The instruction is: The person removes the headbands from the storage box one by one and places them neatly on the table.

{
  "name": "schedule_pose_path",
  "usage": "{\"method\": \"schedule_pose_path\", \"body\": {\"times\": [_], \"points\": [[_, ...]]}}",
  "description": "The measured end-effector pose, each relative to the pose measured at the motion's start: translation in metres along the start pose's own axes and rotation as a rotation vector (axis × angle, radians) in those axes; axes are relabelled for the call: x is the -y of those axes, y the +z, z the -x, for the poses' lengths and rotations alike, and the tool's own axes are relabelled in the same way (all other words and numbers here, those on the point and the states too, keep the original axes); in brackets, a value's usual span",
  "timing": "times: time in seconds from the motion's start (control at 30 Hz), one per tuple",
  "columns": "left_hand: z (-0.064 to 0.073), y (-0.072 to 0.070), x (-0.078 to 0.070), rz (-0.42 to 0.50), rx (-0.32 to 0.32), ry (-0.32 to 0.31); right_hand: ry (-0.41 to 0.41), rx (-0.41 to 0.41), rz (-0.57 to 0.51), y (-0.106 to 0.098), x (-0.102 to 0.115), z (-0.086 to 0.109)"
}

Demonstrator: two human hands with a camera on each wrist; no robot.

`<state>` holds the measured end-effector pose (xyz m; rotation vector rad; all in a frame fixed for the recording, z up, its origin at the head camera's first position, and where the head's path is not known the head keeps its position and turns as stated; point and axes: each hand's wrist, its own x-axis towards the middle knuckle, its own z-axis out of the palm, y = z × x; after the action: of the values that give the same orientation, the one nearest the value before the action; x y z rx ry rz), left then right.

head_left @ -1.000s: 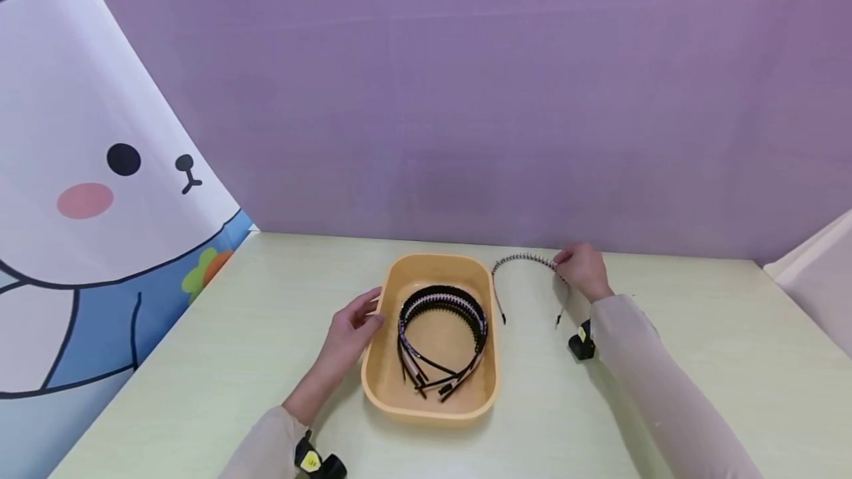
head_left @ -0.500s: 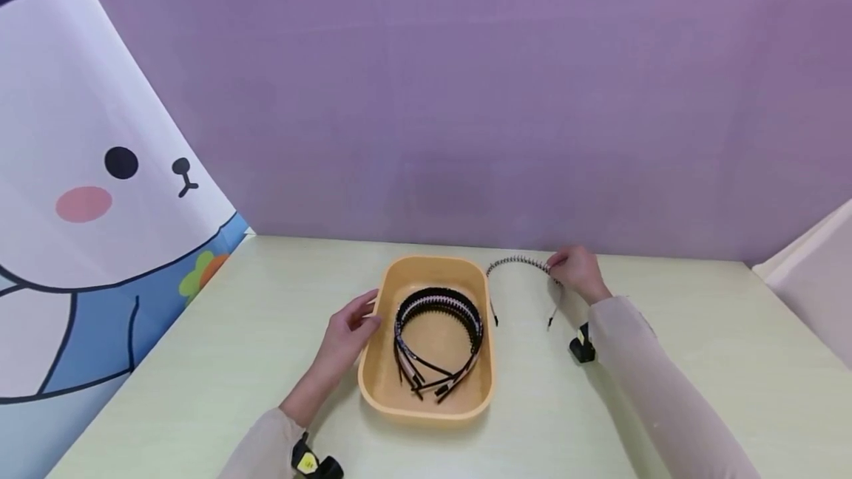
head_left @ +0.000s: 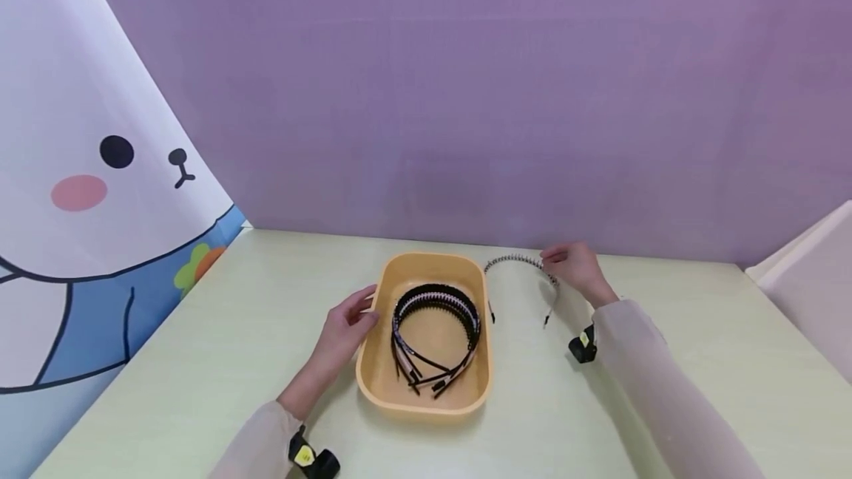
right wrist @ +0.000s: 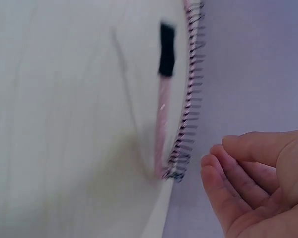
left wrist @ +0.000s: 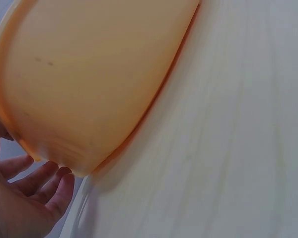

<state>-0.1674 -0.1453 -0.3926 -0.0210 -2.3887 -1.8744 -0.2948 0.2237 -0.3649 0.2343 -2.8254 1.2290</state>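
Observation:
A yellow plastic basket [head_left: 369, 383] stands mid-table with several headbands [head_left: 435, 294] heaped in a ring inside, mostly black, one with a pale toothed band. My left hand [head_left: 342, 327] touches the basket's outer left wall with its thumb and fingertips, fingers relaxed; the left wrist view shows them against the outside of the basket [left wrist: 99, 79]. Right of the basket, a thin spiral-wrapped headband [head_left: 515, 258] arches on the table. My right hand [head_left: 575, 270] is beside its right shoulder. In the right wrist view, a gap separates those fingers from the headband [right wrist: 188, 94], whose pink end has a black tip.
The pale tabletop [head_left: 200, 390] runs back to a purple cloth backdrop [head_left: 466, 94]. At the left hangs a cartoon-printed cloth [head_left: 100, 242]. A white panel [head_left: 819, 279] stands at the right edge. Small black cameras [head_left: 583, 346] are strapped to both wrists.
My right hand has shifted slightly left, and its fingertips, which seemed to pinch the headband earlier, now stand apart from it. My left hand stays at the basket. The head view has shifted a little.

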Motion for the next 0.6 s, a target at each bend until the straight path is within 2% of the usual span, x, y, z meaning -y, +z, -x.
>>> {"method": "schedule_pose_path", "body": {"times": [0.2,0.6], "points": [[0.001,0.000,0.000,-0.022,-0.002,-0.009,-0.035,0.001,-0.039,0.006,0.010,0.009],[0.003,-0.003,-0.004,0.019,0.015,-0.001,-0.078,0.023,-0.055,0.015,0.041,0.025]]}}
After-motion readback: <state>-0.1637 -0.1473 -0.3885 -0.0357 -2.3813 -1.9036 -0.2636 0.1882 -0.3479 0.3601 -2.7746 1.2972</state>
